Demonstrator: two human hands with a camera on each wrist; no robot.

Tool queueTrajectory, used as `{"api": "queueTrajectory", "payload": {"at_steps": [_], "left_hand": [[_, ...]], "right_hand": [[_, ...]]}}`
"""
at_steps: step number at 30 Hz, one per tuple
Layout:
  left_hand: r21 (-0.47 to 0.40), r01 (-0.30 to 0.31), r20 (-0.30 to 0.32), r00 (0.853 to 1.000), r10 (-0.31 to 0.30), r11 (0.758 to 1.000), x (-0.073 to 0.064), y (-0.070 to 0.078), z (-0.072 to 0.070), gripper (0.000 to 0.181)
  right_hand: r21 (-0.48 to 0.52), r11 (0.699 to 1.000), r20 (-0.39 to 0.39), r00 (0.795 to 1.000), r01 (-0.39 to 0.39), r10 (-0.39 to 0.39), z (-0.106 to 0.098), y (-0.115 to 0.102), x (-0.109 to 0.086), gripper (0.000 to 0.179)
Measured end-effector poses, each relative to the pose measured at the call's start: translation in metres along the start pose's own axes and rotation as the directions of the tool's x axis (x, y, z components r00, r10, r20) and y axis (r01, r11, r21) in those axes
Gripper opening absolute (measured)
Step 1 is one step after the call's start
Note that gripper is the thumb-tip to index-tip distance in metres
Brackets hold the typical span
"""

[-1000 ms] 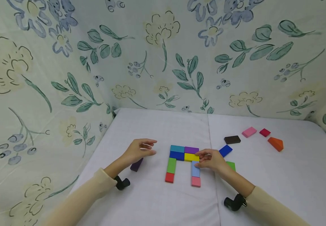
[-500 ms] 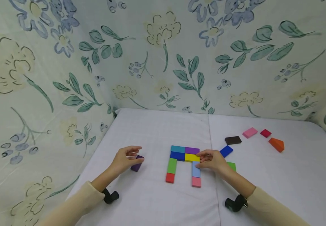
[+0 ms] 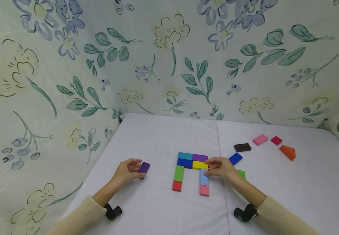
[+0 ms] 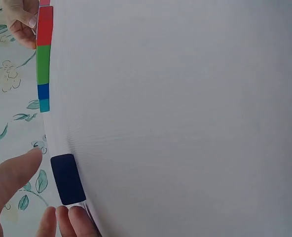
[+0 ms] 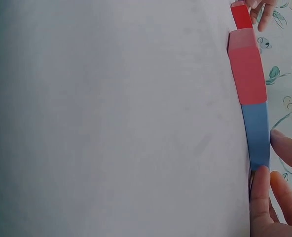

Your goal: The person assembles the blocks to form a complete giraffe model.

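My left hand point(image 3: 126, 172) is beside a dark purple block point(image 3: 145, 167) on the left of the table, its thumb and fingers spread around the near side. In the left wrist view the fingertips lie right at one end of that block point(image 4: 68, 178), while the thumb stands apart. My right hand point(image 3: 223, 168) rests its fingertips at the yellow block point(image 3: 199, 165) and the light blue block point(image 3: 203, 178). These belong to a flat arch of blocks: teal point(image 3: 185, 156) and purple point(image 3: 200, 157) on top, blue point(image 3: 184, 163) below, green point(image 3: 179, 173), red point(image 3: 177, 186) and pink point(image 3: 204, 190) in the legs.
Loose blocks lie on the right of the white-covered table point(image 3: 146, 205): dark brown point(image 3: 242, 147), blue point(image 3: 235, 158), pink point(image 3: 260, 139), red point(image 3: 276, 140), orange point(image 3: 288, 152), and a green one point(image 3: 241, 174) partly behind the right hand. Floral cloth point(image 3: 169, 65) hangs behind.
My left hand has moved left and down, away from the arch to the dark purple block. My right hand has stayed at the arch.
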State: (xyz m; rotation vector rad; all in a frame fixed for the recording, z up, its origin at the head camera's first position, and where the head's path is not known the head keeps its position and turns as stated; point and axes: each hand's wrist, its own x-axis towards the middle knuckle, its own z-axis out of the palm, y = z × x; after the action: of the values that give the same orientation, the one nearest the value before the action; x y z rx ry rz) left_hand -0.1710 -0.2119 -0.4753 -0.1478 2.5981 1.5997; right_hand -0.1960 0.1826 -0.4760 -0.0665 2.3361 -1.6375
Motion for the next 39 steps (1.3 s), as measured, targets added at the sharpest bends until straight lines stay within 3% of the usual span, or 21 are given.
{"api": "queueTrajectory", "payload": {"at_steps": [17,27,39], "left_hand": [[-0.007,-0.014,0.054,0.998,0.015,1.000,0.001,-0.002,0.000,0.062],[0.087,-0.028,0.069,0.997,0.022,0.996,-0.002,0.002,0.000,0.055],[0.109,-0.054,0.096,0.994,0.044,0.993,0.008,0.003,0.005,0.049]], "right_hand": [[0.012,1.000,0.006,1.000,0.011,-0.011,-0.001,0.001,0.000,0.041],[0.016,1.000,0.010,1.000,0.012,-0.012,0.000,0.002,0.000,0.042],[0.015,1.000,0.016,1.000,0.018,-0.019,-0.001,0.003,0.000,0.043]]}}
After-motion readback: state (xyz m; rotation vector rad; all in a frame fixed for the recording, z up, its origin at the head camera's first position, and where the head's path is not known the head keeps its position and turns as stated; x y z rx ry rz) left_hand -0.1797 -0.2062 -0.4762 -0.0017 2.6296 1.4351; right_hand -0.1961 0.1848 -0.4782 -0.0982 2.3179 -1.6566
